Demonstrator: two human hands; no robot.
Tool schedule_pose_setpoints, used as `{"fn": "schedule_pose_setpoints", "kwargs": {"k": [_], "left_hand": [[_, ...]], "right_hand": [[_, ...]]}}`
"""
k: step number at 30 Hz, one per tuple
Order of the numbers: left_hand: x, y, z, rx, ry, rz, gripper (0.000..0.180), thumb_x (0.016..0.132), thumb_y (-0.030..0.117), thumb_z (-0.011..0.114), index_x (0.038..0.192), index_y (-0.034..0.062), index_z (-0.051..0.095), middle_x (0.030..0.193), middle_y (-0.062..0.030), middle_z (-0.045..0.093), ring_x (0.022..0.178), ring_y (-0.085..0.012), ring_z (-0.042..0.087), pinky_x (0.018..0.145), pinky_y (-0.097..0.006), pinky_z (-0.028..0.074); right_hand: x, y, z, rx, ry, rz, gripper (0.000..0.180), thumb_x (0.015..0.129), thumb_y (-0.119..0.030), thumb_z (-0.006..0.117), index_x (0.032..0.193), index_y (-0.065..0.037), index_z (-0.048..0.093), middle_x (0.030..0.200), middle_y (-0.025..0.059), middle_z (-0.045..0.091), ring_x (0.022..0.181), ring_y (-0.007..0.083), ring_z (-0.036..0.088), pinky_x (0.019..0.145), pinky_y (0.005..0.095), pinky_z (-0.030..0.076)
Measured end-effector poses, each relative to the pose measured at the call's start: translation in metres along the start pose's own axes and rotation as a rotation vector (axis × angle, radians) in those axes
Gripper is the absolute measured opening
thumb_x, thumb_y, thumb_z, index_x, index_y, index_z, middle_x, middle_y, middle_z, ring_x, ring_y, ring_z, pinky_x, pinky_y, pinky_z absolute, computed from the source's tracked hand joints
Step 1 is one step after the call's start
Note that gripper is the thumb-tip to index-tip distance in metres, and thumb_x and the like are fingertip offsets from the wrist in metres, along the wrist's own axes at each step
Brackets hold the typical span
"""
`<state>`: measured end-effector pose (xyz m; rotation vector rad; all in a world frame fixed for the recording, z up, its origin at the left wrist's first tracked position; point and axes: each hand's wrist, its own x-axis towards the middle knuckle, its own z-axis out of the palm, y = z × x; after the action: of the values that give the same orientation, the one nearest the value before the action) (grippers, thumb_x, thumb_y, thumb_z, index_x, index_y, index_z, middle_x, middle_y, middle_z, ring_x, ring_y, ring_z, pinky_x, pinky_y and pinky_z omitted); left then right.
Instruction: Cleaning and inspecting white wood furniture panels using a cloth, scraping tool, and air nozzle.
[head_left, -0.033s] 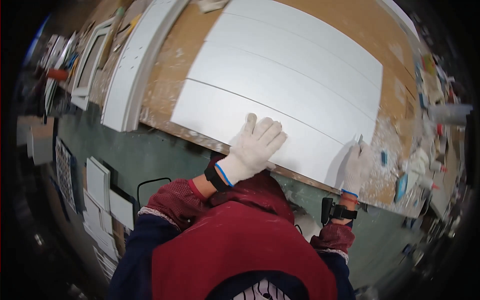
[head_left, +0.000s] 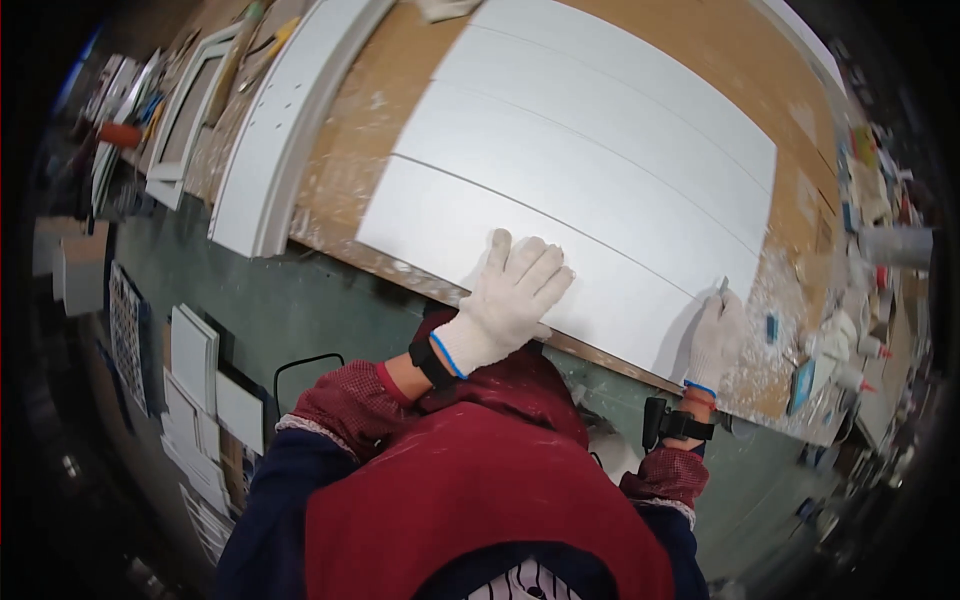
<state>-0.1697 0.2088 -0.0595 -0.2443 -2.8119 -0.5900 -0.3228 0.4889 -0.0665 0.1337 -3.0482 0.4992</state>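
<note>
A large white panel (head_left: 590, 150) with several long grooves across it lies flat on the brown work table. My left hand (head_left: 512, 298), in a white knitted glove with a blue cuff edge, rests palm down on its near part, fingers spread. At the panel's near right edge is my right hand (head_left: 716, 335), gloved the same way, its fingers closed around a small thin grey tool (head_left: 723, 285). Only the tool's tip sticks out, so its kind cannot be told. The tip is at the panel's surface close to the edge.
Long white profiled boards (head_left: 262, 180) and a white frame (head_left: 188, 120) lie at the table's left. Clear plastic film (head_left: 785, 300), a blue box (head_left: 802, 385) and bottles crowd the right. White panels (head_left: 195, 355) stand on the green floor at lower left.
The view has turned slightly, so the panel and table sit a little further right in the picture. My left hand stays flat and my right hand still grips the tool near the edge.
</note>
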Motion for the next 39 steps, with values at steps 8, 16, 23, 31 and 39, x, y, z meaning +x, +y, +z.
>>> {"fn": "schedule_pose_setpoints", "kwargs": {"k": [8,16,23,31,39], "left_hand": [[-0.118,-0.111,-0.067,-0.027,0.158,-0.659,0.066,0.066,0.015,0.082,0.125,0.0048,0.056,0.13,-0.0177,0.054,0.119,-0.0368,0.053,0.099,-0.043,0.044],[-0.138,-0.134,-0.086,-0.878,0.397,-0.993,0.046,0.084,0.003,0.068,0.127,0.0006,0.053,0.118,-0.0156,0.061,0.101,-0.024,0.065,0.088,-0.033,0.052],[-0.18,-0.155,-0.096,-0.81,0.345,-1.027,0.03,0.091,0.012,0.064,0.119,0.0014,0.061,0.101,-0.0121,0.068,0.089,-0.0148,0.065,0.081,-0.028,0.052],[-0.164,-0.168,-0.098,-1.228,0.372,-1.115,0.024,0.098,0.015,0.055,0.116,0.0004,0.06,0.093,-0.003,0.062,0.082,-0.0084,0.059,0.075,-0.024,0.049],[-0.172,-0.18,-0.099,-1.42,0.444,-1.089,0.03,0.102,0.024,0.05,0.118,-0.0004,0.056,0.092,0.0003,0.055,0.074,-0.0068,0.051,0.066,-0.021,0.044]], "right_hand": [[-0.038,-0.179,0.086,-0.067,0.259,-0.403,0.025,0.097,-0.02,0.048,0.109,-0.004,0.062,0.1,0.014,0.062,0.089,0.0299,0.061,0.078,0.0385,0.05],[-0.113,-0.411,0.141,0.145,-0.356,-0.774,0.013,0.078,0.001,0.057,0.089,-0.005,0.06,0.083,0.0154,0.059,0.078,0.0351,0.061,0.069,0.0402,0.051],[-0.085,-0.224,0.086,0.09,0.085,-0.223,0.03,0.087,-0.013,0.064,0.114,0.001,0.064,0.093,0.0158,0.067,0.083,0.0294,0.064,0.074,0.0383,0.053],[-0.174,-0.36,0.124,-0.149,-0.384,-0.68,0.022,0.087,-0.017,0.065,0.109,-0.013,0.065,0.082,0.0066,0.062,0.075,0.0239,0.064,0.065,0.0362,0.053],[-0.132,-0.256,0.096,0.114,0.035,-0.327,0.019,0.094,-0.014,0.058,0.106,-0.002,0.065,0.083,0.0114,0.062,0.068,0.0229,0.062,0.057,0.0335,0.05]]}}
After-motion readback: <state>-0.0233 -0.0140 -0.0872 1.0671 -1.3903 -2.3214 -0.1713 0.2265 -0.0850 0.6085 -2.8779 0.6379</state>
